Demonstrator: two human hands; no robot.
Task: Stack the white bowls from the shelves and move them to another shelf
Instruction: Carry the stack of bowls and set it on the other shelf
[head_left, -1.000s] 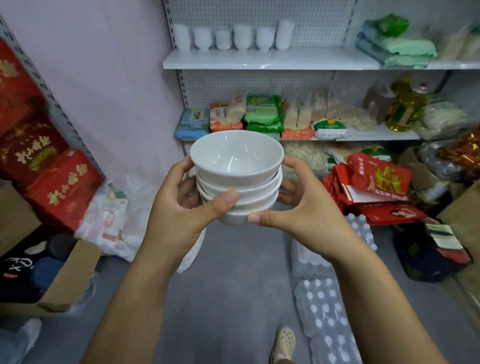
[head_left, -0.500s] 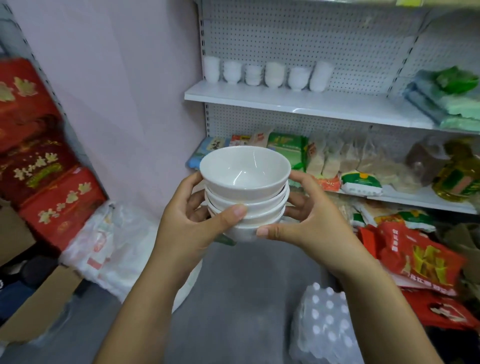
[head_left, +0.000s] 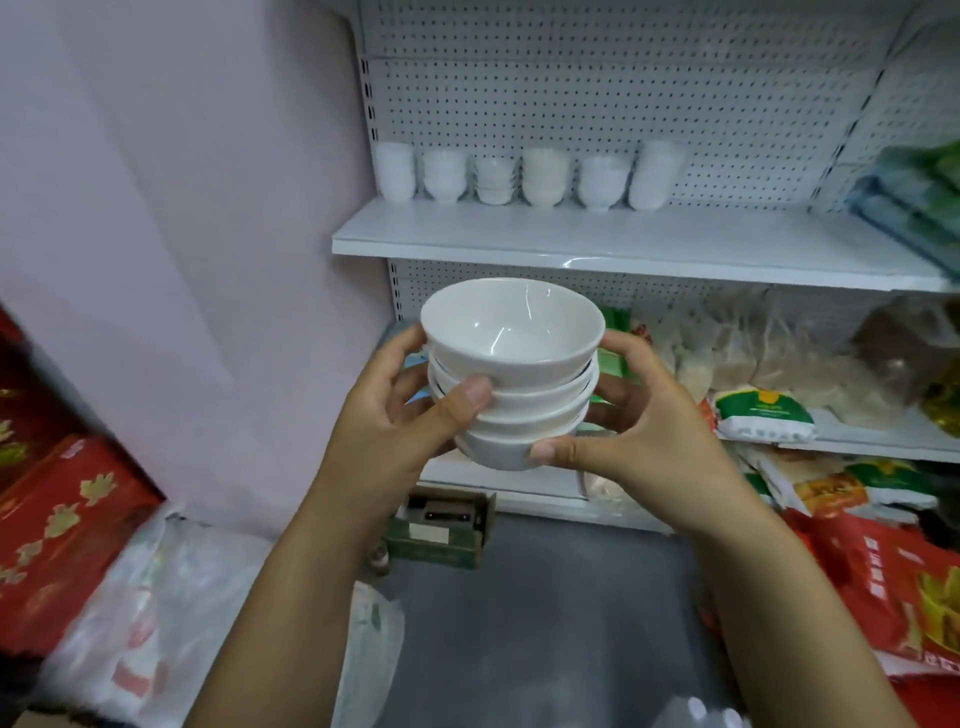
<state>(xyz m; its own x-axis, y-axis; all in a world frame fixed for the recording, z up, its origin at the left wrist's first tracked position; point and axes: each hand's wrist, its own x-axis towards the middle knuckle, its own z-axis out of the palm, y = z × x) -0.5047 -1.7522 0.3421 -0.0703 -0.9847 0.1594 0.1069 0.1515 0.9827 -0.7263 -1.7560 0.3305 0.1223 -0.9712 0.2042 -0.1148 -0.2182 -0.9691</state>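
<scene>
A stack of several white bowls (head_left: 511, 364) is held in front of me at chest height. My left hand (head_left: 400, 415) grips the stack's left side with the thumb across its front. My right hand (head_left: 639, 431) grips the right side, thumb against the lowest bowl. Behind and above, a white shelf (head_left: 597, 239) carries a row of several stacks of white bowls (head_left: 524, 176) against the pegboard back.
A lower shelf (head_left: 857, 436) holds bagged foods. A small cardboard box (head_left: 441, 530) lies on the grey floor below the shelving. Red packages (head_left: 62, 530) and plastic bags (head_left: 145, 613) crowd the left; red bags (head_left: 883, 571) lie on the right.
I have come closer to the shelving and my view has tilted up. The shelf with bowl stacks now sits lower and larger in view. Both hands keep the same hold on the stack.
</scene>
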